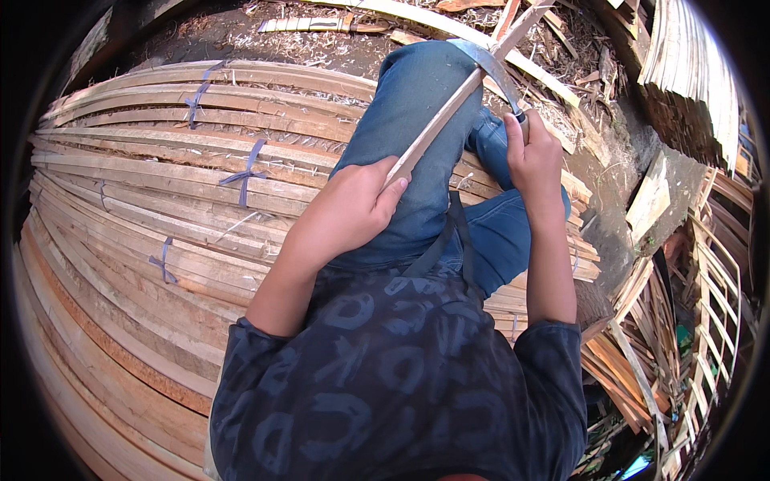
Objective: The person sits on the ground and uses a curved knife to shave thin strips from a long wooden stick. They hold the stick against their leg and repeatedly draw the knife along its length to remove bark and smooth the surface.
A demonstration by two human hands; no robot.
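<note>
A long thin wooden strip slants across my raised knee, its near end gripped in my left hand. My right hand is closed round the dark handle of a sickle. The sickle's curved metal blade arches to the left from the handle and lies across the strip beyond my knee. From this view I cannot tell how deep the edge bears on the wood.
Bundles of long wooden strips, tied with blue bands, lie beneath and left of me. At the far side a large sheathed blade rests among shavings. Stacked slats stand at the right, above a slatted frame.
</note>
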